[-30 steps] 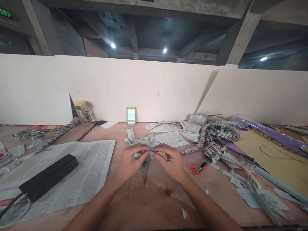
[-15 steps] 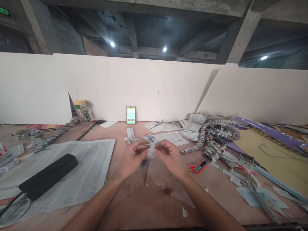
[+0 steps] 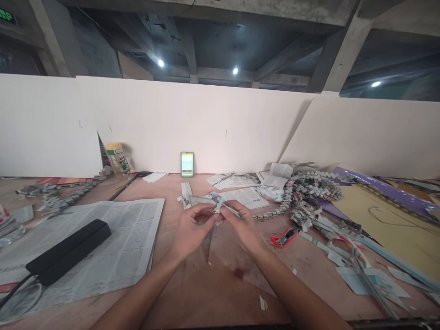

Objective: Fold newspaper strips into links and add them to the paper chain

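Observation:
Between my two hands, above the middle of the table, is a small folded strip of newspaper (image 3: 217, 209). My left hand (image 3: 194, 225) pinches its left side with thumb and forefinger. On the other side my right hand (image 3: 241, 223) grips it the same way, and a pale end of the strip sticks out over those fingers. Part of the strip is hidden by the fingertips. Behind the hands lie loose paper strips (image 3: 186, 191) and a printed newspaper sheet (image 3: 245, 198). A thin pointed ruler-like piece (image 3: 208, 247) lies flat below the hands.
Folded-paper chains are heaped (image 3: 314, 185) at the right, near a red-and-black cutter (image 3: 286, 236). At left, a black power strip (image 3: 68, 251) rests on newspaper (image 3: 137, 238). A lit phone (image 3: 187, 164) leans against the white partition (image 3: 206, 123). A yellow-lidded bottle (image 3: 118, 158) stands at back left.
The strip between my fingers has turned: it hung down as a flat pale band, and now it shows a small folded shape with an end pointing right. Both hands have shifted only slightly.

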The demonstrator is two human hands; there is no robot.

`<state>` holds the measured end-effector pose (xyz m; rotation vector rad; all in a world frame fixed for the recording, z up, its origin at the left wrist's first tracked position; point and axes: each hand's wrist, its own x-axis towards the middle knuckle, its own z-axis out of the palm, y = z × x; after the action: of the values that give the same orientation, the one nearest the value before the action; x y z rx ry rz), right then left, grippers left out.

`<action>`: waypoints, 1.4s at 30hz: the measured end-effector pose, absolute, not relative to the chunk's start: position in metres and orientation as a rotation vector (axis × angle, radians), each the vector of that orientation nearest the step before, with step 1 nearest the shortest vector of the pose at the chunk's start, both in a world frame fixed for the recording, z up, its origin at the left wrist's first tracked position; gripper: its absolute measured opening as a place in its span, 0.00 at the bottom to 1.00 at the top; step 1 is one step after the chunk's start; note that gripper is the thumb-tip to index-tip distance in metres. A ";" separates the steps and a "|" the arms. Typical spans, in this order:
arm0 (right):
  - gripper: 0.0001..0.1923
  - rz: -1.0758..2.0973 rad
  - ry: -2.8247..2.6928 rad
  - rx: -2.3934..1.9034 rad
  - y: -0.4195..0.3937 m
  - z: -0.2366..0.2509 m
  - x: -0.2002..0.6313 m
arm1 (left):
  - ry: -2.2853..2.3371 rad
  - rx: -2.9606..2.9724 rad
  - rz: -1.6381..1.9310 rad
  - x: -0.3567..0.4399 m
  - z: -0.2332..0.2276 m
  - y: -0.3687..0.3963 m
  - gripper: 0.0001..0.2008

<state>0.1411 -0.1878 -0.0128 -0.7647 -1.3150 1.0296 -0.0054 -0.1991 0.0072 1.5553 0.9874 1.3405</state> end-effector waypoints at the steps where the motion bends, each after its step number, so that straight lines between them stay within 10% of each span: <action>1: 0.09 1.025 -1.318 -0.761 -0.188 -0.013 0.141 | 0.994 1.571 1.373 -0.005 0.006 -0.199 0.12; 42: 0.05 0.800 -1.383 -0.818 -0.206 0.001 0.139 | 1.043 1.752 1.388 -0.013 0.017 -0.203 0.06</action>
<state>0.1387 -0.2055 0.0011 -0.8176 -1.3834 0.8003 -0.0126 -0.2025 0.0169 1.7519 1.0427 1.3878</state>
